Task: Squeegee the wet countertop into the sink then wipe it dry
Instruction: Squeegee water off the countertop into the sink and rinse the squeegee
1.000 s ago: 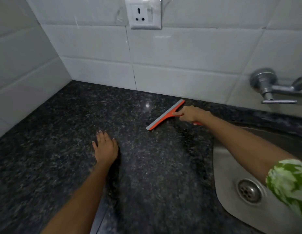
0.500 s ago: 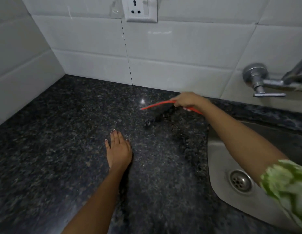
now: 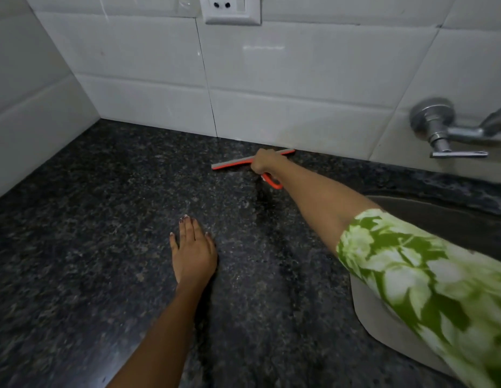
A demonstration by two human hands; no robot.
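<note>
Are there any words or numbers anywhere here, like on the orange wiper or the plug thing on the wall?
None: no word, number or brand can be read anywhere.
Squeegee, held by the right hand: plain orange and grey, no print showing.
Wall socket: plain white, only two holes.
Tap: bare metal, no mark.
Sleeve: green leaf pattern, no letters.

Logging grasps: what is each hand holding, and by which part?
Right hand grips the squeegee by its orange handle; left hand holds nothing, flat on the countertop.
</note>
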